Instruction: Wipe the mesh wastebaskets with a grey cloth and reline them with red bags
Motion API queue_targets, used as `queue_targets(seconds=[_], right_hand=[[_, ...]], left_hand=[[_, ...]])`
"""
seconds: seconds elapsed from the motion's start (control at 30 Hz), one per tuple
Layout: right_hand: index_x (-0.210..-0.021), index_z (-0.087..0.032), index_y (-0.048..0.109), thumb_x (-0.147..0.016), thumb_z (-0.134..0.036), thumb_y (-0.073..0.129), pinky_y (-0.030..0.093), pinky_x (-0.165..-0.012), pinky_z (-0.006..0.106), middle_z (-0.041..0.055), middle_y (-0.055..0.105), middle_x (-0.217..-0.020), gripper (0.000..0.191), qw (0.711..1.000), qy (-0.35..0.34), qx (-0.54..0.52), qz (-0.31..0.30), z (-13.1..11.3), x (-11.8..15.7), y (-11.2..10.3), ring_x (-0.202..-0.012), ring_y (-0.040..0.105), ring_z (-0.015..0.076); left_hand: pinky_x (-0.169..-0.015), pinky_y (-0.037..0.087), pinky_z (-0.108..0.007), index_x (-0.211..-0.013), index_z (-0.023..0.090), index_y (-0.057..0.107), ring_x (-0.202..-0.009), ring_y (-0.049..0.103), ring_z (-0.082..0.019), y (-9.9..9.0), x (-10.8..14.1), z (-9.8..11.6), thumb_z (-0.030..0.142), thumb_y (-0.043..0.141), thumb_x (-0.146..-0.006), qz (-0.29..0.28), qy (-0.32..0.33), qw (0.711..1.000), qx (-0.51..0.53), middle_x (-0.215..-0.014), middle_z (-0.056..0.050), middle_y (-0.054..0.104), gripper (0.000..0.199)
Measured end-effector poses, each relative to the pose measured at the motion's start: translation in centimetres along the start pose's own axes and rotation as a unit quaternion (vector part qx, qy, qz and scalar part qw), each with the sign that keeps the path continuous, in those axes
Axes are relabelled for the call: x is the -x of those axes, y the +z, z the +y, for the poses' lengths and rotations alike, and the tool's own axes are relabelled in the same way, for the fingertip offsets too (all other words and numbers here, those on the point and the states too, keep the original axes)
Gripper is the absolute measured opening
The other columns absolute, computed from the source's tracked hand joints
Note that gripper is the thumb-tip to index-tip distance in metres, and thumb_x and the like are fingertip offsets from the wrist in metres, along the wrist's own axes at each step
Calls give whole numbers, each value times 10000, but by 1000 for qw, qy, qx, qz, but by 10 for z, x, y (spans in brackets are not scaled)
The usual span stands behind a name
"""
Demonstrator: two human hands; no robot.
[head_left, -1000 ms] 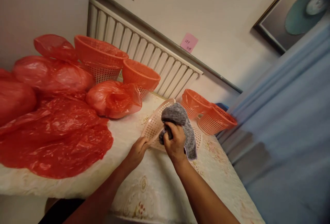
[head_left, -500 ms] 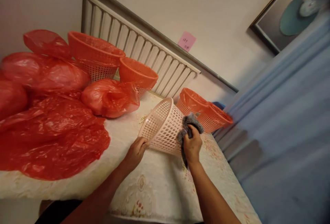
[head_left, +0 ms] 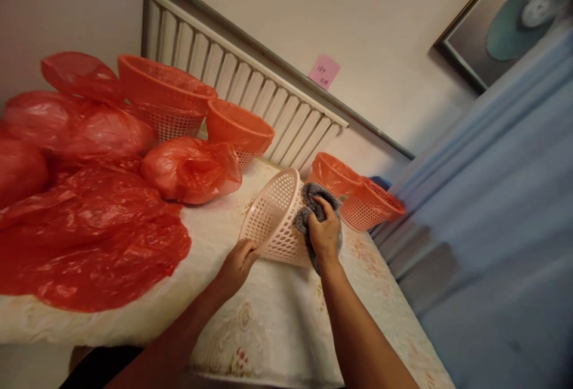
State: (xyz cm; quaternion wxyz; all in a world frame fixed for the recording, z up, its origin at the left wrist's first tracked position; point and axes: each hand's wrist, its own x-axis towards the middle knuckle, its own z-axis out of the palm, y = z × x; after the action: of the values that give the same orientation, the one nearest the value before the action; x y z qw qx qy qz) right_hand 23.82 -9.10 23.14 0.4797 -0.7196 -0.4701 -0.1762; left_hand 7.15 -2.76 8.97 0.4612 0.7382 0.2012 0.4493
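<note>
A pale pink plastic wastebasket with a perforated wall lies tilted over the table, its mouth facing left. My left hand is closed on the near edge of its rim. A grey cloth is bunched in my right hand, which presses it against the outside wall of the wastebasket. The cloth and the hand cover part of that wall and most of the base end.
Red plastic bags are heaped at the left of the flowered tablecloth. Bag-lined wastebaskets stand at the back left, and two more lined wastebaskets at the back right. A radiator runs behind; a blue curtain hangs at the right.
My right hand has moved left with the cloth along the wastebasket's wall, from near the base toward the rim. My left hand keeps its hold on the rim.
</note>
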Motion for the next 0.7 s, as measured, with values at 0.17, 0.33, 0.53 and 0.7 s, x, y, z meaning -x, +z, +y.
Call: queue_targets(seconds=[0.17, 0.33, 0.53, 0.7], right_hand=[[-1149, -206, 595, -755, -152, 467, 412, -1012, 389, 52, 636, -1172, 418, 997, -76, -24, -9, -25, 25, 12, -1098, 571, 196], [-1122, -186, 598, -834, -190, 485, 495, -865, 395, 96, 665, -1040, 310, 993, -116, 12, 19, -8, 102, 26, -963, 618, 225], [-1050, -188, 636, -864, -194, 496, 511, -669, 350, 83, 706, -870, 233, 980, -180, 83, -15, 9, 154, 32, -732, 645, 225], [-1156, -189, 594, -866, -183, 498, 507, -792, 370, 91, 691, -999, 306, 985, -156, 63, -29, 3, 133, 28, -887, 638, 225]], left_hand=[[-715, 411, -296, -746, 212, 510, -744, 486, -180, 0, 0, 0, 361, 382, -924, -2, -4, 1000, -2, -746, -3, 494, 266], [-744, 424, -302, -777, 209, 531, -779, 506, -185, 0, 2, 0, 364, 382, -923, 1, -3, 1000, 5, -778, -16, 526, 259], [-732, 439, -291, -770, 197, 566, -765, 528, -178, -2, 0, 3, 381, 406, -910, 3, -6, 1000, 11, -765, -22, 557, 281], [-812, 448, -314, -875, 179, 618, -841, 561, -189, 0, -4, -6, 378, 421, -914, -10, -20, 1000, 17, -860, -51, 626, 283]])
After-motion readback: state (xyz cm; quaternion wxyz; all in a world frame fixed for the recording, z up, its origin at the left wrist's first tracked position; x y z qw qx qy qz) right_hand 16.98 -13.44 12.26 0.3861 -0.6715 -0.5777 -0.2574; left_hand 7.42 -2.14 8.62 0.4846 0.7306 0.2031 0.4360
